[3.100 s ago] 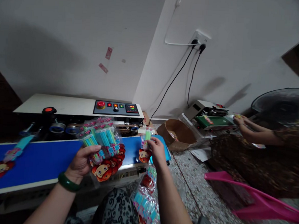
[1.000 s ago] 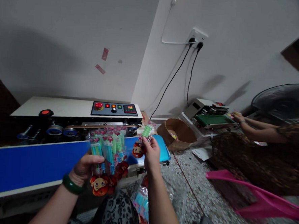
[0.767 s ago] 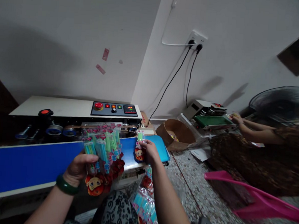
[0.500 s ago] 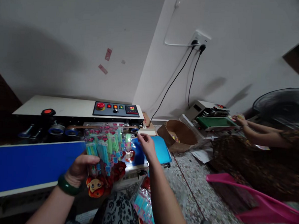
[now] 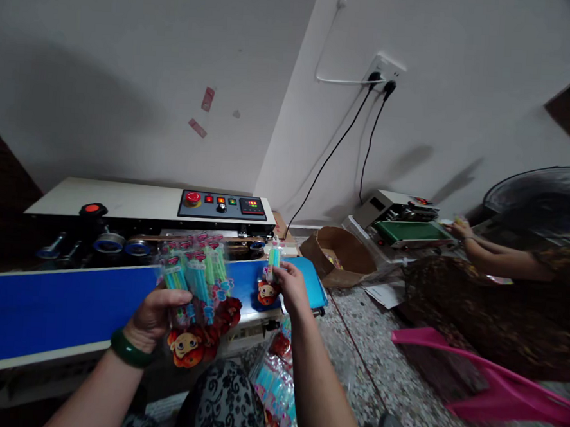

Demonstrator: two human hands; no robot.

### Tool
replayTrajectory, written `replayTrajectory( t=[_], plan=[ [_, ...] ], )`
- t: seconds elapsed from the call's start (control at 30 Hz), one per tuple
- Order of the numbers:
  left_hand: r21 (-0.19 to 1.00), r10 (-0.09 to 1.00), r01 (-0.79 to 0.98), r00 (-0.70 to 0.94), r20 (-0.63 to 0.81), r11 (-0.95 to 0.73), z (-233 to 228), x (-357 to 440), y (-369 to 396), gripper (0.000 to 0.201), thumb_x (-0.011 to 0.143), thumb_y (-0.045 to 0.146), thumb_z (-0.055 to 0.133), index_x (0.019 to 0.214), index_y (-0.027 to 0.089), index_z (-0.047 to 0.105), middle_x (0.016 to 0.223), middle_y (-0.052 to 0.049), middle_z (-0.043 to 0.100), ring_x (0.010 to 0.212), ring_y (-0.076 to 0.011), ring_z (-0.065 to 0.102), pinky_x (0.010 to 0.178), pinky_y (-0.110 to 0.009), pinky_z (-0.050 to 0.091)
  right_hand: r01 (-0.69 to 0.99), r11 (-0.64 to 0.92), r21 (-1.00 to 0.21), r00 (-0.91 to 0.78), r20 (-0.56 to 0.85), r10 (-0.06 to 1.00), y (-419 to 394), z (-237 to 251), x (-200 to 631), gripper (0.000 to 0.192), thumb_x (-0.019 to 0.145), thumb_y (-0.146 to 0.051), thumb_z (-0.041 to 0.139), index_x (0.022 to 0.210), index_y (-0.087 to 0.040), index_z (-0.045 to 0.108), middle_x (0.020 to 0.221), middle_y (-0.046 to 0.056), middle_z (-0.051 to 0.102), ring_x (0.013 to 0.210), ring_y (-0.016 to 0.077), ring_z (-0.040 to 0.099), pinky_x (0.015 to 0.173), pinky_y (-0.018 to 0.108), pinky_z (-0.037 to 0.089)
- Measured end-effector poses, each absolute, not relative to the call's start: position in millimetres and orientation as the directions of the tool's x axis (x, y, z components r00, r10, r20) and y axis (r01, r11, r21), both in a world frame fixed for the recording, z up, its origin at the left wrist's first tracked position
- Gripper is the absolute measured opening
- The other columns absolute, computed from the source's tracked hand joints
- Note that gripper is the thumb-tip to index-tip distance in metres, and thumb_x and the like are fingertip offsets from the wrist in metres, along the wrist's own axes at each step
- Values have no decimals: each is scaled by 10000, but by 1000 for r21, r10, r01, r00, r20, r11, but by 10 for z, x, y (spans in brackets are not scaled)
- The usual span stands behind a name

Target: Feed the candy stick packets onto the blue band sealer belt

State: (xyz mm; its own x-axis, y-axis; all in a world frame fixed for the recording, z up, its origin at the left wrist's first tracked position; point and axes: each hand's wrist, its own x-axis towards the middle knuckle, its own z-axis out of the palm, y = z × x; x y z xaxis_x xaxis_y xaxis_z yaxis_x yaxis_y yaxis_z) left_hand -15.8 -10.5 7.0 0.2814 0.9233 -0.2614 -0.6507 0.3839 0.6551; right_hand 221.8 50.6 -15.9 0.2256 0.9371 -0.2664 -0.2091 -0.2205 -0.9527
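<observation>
Here's your left hand [image 5: 156,312], grip wrapped round a fan of packets [image 5: 201,282] by the blue belt [image 5: 67,303], your right hand [image 5: 292,288], grip narrow, pinching a single packet [image 5: 268,280] at the belt's right end.

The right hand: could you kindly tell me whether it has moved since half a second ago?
Yes. Judged against the control panel, the right hand has shifted rightward and slightly lower in the picture.

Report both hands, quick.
Left hand: closed, holding a fanned bunch of packets.
Right hand: closed, fingertips pinching a single packet.
</observation>
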Motion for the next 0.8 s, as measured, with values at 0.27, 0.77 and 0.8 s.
replayTrajectory(
  t=[0.27, 0.77, 0.8],
  plan=[
    [626, 890, -636, 268, -368, 450, 116, -141, -90, 31, 463, 107, 662, 492, 108, 671, 497, -73, 659, 422, -202, 607, 435, -269, 520, -48, -352, -935, 150, -355, 923, 810, -245, 2237, 153, 492, -187, 664, 550, -148, 527, 470, 3, 559, 419, 121, 510, 421, 235, 398],
    [635, 944, -699, 276, -182, 327, 146, 8, -71, 320, 590, 82, 620, 907, 110, 655, 769, -89, 706, 690, -257, 657, 662, -351, 535, -109, 124, -986, -114, 136, 984, 199, 348, 1596, 109, 702, -284, 600, 687, -182, 566, 841, 16, 618, 796, 141, 552, 713, 253, 428],
    [631, 944, -703, 274, -185, 328, 143, 23, -70, 321, 594, 78, 618, 911, 111, 654, 770, -88, 706, 694, -255, 657, 666, -349, 534, -118, 133, -984, -73, 142, 987, 191, 326, 1586, 104, 713, -286, 587, 698, -185, 566, 846, 14, 620, 799, 140, 552, 718, 252, 425]
  ],
)
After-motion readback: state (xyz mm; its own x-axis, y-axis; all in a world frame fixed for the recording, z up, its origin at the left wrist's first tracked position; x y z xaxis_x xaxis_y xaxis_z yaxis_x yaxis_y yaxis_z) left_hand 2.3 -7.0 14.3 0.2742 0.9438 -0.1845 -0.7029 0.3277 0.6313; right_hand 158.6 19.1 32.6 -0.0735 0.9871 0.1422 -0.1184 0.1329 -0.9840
